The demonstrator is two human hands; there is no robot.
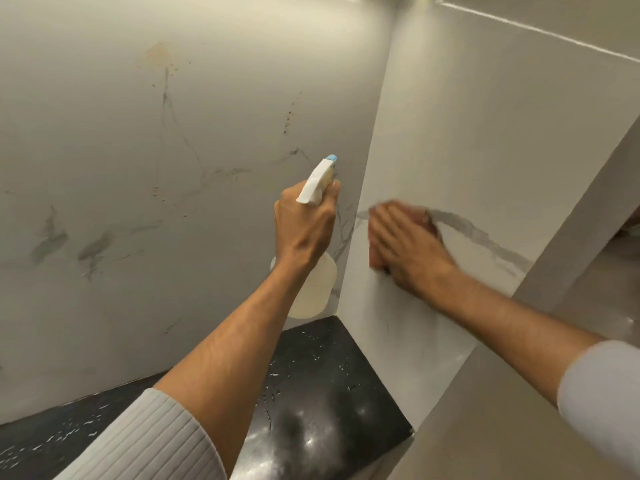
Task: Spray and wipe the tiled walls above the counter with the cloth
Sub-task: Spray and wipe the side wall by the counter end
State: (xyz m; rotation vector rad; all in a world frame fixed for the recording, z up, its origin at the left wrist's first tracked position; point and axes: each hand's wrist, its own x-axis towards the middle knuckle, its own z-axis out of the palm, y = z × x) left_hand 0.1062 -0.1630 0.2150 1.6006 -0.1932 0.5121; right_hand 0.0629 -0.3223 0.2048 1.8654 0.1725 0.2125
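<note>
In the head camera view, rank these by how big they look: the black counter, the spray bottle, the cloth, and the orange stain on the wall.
1. black counter
2. spray bottle
3. orange stain and cloth: not ranked, since the right hand covers most of the cloth.

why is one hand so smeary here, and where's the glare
Head view: the right hand and the cloth under it are motion-blurred, while the left hand gripping the spray bottle is fairly sharp; head view: bright glare spots sit on the wet black counter; head view: the wall corner bows slightly, likely wide-angle distortion.
</note>
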